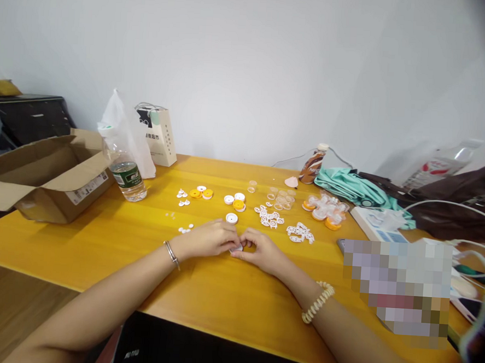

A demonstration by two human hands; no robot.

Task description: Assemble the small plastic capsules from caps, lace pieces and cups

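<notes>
My left hand (213,239) and my right hand (264,252) meet over the wooden table, their fingers closed around a small white round part (237,248). Fingers cover much of this part. Just beyond them lies a white round cap (231,218), with white and yellow caps (238,205) behind it. To the right are white perforated discs (270,218) and a pile of white cut-out pieces (300,232). Left of my left hand sit several small white bits (186,229) and small white pegged pieces (183,194). More yellow and white caps (201,192) stand nearby.
Clear plastic cups (281,198) and orange-based clear containers (325,211) stand at centre right. An open cardboard box (57,175) and a water bottle (126,177) are on the left. A brown drink bottle (313,164), teal cloth (355,187) and white cables (455,204) lie right.
</notes>
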